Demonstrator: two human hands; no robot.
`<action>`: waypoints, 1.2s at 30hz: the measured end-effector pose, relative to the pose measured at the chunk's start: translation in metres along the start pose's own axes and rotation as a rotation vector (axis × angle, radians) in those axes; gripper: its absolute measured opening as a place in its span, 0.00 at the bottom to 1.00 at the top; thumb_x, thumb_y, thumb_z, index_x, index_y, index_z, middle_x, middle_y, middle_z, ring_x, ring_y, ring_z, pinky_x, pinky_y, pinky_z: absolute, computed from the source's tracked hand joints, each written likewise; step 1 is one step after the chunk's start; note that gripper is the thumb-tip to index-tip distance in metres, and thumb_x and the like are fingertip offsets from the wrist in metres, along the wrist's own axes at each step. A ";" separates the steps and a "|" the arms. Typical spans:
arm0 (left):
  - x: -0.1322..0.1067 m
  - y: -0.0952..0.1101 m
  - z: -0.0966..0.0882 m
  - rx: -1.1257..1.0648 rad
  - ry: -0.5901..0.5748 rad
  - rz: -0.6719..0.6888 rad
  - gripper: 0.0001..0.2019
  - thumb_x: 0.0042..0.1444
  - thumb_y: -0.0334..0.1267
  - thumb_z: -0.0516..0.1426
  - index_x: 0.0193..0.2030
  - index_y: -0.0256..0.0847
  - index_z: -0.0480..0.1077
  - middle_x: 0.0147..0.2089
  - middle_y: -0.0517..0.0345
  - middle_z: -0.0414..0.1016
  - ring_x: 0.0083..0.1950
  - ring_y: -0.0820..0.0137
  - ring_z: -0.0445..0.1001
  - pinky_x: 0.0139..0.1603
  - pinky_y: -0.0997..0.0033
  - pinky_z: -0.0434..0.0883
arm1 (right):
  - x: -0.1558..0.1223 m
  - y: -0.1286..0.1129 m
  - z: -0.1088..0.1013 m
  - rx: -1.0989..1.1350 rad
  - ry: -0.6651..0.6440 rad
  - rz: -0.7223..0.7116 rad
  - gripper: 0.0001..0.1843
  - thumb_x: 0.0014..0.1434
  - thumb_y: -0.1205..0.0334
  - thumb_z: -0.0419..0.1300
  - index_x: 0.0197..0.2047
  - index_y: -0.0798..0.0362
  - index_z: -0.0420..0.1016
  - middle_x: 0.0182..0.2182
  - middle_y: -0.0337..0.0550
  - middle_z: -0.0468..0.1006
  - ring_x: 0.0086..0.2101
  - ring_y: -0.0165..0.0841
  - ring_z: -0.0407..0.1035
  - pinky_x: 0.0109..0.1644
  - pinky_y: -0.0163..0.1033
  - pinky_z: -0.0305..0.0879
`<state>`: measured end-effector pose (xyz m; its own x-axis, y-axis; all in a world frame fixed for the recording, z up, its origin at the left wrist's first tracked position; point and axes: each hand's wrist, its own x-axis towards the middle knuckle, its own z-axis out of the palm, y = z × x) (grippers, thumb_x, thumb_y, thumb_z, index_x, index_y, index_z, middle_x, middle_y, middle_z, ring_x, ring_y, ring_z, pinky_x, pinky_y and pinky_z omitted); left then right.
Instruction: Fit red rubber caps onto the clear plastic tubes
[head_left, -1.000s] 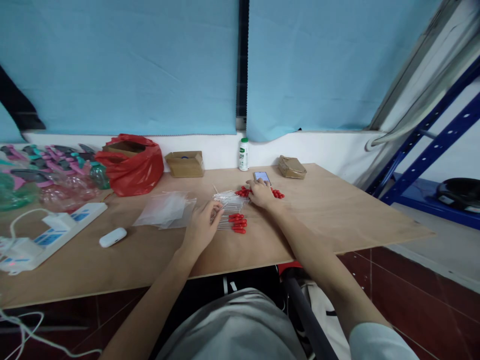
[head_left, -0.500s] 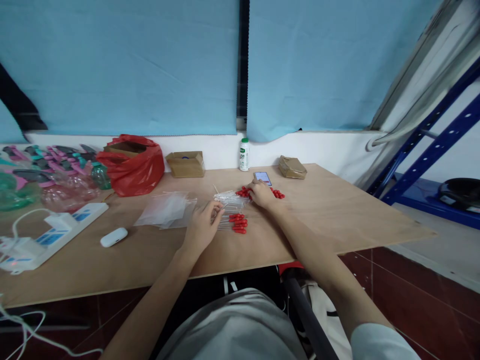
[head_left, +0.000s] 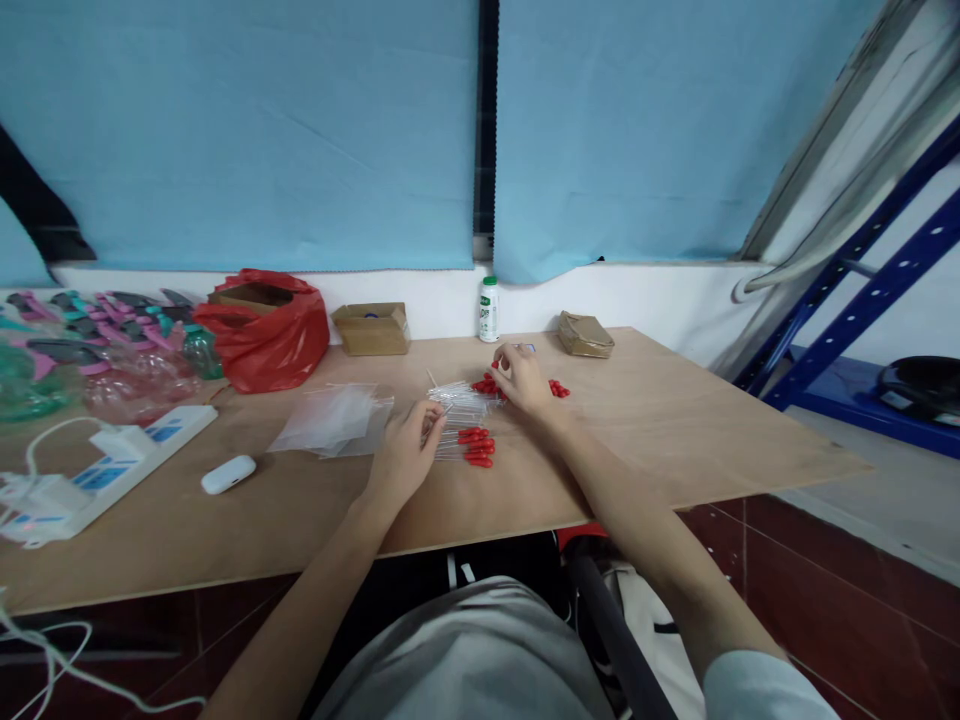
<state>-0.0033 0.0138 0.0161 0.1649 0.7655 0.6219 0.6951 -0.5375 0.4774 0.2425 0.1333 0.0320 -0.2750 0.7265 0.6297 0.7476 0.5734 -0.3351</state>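
Note:
My left hand [head_left: 405,450] rests on the wooden table [head_left: 675,420] with its fingers curled around the clear ends of a row of glass droppers with red bulbs [head_left: 474,448]. A looser heap of clear dropper tubes [head_left: 459,398] lies just beyond it. My right hand [head_left: 521,380] is raised slightly over a small pile of loose red bulbs [head_left: 556,388], its fingertips pinched on one red bulb. It covers most of a phone lying behind it.
A stack of clear plastic bags [head_left: 334,418] lies left of the droppers. Further left are a white case [head_left: 227,474], a power strip [head_left: 105,460], a red bag [head_left: 266,335], cardboard boxes [head_left: 371,327], a white bottle [head_left: 488,309] and a brown packet [head_left: 585,335]. Blue shelving [head_left: 862,300] stands right.
My right hand has lifted off the table and moved slightly back, now pinching a red bulb and covering the phone. My left hand stays put on the droppers.

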 end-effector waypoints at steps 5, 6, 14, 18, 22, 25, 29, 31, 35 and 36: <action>-0.002 -0.002 0.003 -0.030 0.030 -0.011 0.06 0.69 0.40 0.53 0.48 0.44 0.67 0.43 0.55 0.79 0.43 0.64 0.78 0.47 0.63 0.72 | -0.007 -0.021 0.001 0.452 0.014 0.021 0.10 0.63 0.58 0.57 0.47 0.51 0.69 0.36 0.40 0.76 0.33 0.33 0.68 0.39 0.37 0.64; -0.003 -0.003 0.003 -0.042 0.031 -0.017 0.06 0.69 0.40 0.53 0.48 0.44 0.67 0.42 0.55 0.79 0.43 0.64 0.78 0.46 0.63 0.71 | -0.009 -0.025 0.001 0.530 0.000 -0.003 0.10 0.63 0.59 0.57 0.48 0.50 0.69 0.36 0.39 0.76 0.33 0.33 0.69 0.39 0.37 0.64; 0.039 0.008 -0.012 -0.238 -0.119 -0.072 0.04 0.69 0.41 0.51 0.46 0.44 0.63 0.37 0.59 0.79 0.37 0.67 0.77 0.40 0.66 0.70 | -0.011 -0.045 0.007 0.887 -0.111 0.006 0.10 0.59 0.57 0.65 0.43 0.52 0.78 0.41 0.43 0.82 0.37 0.33 0.73 0.42 0.38 0.68; 0.077 0.017 -0.006 -0.094 -0.039 -0.001 0.06 0.70 0.41 0.50 0.48 0.44 0.64 0.40 0.57 0.77 0.39 0.66 0.75 0.42 0.66 0.69 | -0.007 -0.043 0.012 1.099 -0.068 0.114 0.16 0.55 0.52 0.70 0.41 0.52 0.76 0.37 0.42 0.81 0.33 0.31 0.73 0.37 0.36 0.69; 0.088 0.014 0.018 -0.098 -0.034 0.014 0.13 0.74 0.44 0.44 0.45 0.44 0.67 0.39 0.57 0.75 0.40 0.65 0.74 0.44 0.66 0.68 | -0.004 -0.034 0.013 1.189 0.013 0.197 0.20 0.51 0.48 0.73 0.40 0.50 0.74 0.34 0.39 0.81 0.32 0.31 0.73 0.34 0.35 0.68; 0.084 0.004 0.034 -0.151 -0.058 0.021 0.17 0.74 0.44 0.42 0.44 0.43 0.68 0.39 0.57 0.76 0.40 0.66 0.74 0.45 0.68 0.68 | -0.002 -0.029 0.015 1.192 0.056 0.213 0.21 0.50 0.47 0.74 0.38 0.49 0.72 0.36 0.40 0.82 0.33 0.32 0.75 0.33 0.35 0.69; 0.076 -0.009 0.043 -0.175 -0.037 0.027 0.15 0.73 0.45 0.46 0.43 0.42 0.70 0.37 0.58 0.75 0.38 0.68 0.73 0.41 0.71 0.68 | -0.003 -0.029 0.018 1.163 0.032 0.216 0.20 0.50 0.47 0.74 0.35 0.50 0.72 0.32 0.39 0.81 0.30 0.31 0.74 0.33 0.36 0.69; 0.073 -0.011 0.045 -0.203 -0.010 0.004 0.14 0.72 0.46 0.48 0.43 0.42 0.71 0.37 0.59 0.75 0.36 0.69 0.72 0.39 0.72 0.67 | -0.003 -0.031 0.018 1.145 0.024 0.216 0.20 0.50 0.47 0.74 0.34 0.51 0.73 0.30 0.39 0.80 0.29 0.31 0.73 0.34 0.36 0.69; 0.068 -0.012 0.047 -0.271 0.057 -0.040 0.13 0.71 0.47 0.51 0.44 0.42 0.72 0.39 0.59 0.77 0.36 0.70 0.73 0.38 0.73 0.68 | -0.003 -0.035 0.017 1.102 0.032 0.212 0.20 0.49 0.47 0.74 0.34 0.52 0.74 0.32 0.41 0.81 0.32 0.32 0.75 0.37 0.37 0.71; 0.068 -0.012 0.047 -0.277 0.061 -0.050 0.13 0.71 0.48 0.51 0.44 0.43 0.72 0.38 0.59 0.77 0.36 0.70 0.73 0.38 0.73 0.68 | -0.003 -0.035 0.016 1.097 0.033 0.211 0.20 0.49 0.48 0.74 0.33 0.52 0.74 0.33 0.42 0.82 0.32 0.33 0.75 0.38 0.38 0.72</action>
<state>0.0322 0.0886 0.0234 0.0872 0.7753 0.6255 0.4824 -0.5822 0.6544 0.2073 0.1175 0.0307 -0.1771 0.8477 0.5001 -0.1654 0.4752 -0.8642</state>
